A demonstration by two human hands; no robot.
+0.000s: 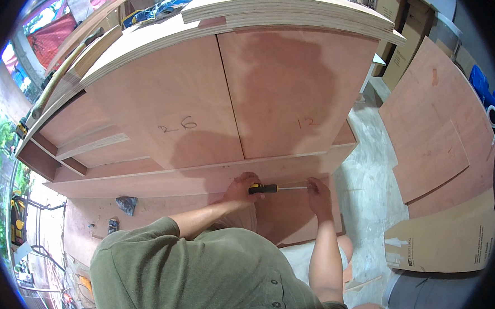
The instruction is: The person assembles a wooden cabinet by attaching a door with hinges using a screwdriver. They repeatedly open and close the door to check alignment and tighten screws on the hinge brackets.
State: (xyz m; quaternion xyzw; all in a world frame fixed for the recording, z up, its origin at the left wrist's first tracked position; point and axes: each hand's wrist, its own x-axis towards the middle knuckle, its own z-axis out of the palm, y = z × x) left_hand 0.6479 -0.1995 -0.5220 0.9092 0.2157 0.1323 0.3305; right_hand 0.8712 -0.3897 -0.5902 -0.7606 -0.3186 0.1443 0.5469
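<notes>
A screwdriver [263,189] with a black and yellow handle lies level in front of my body, its thin metal shaft pointing right. Its handle rests in my left hand [239,189], whose fingers are partly hidden behind it. At the far end of the shaft, the fingers of my right hand [318,197] pinch the tip; whether a screw is there too is too small to tell. Both hands are just in front of the lower rail of a plywood cabinet [295,95], which has two flat door panels with handwritten marks.
A hammer [58,83] lies along the cabinet's left top edge. On the board at left sit a dark plastic bag [126,204] and a small dark item [113,224]. Plywood sheets [427,136] lean at right, above a cardboard sheet [444,237] and a grey cylinder [424,298].
</notes>
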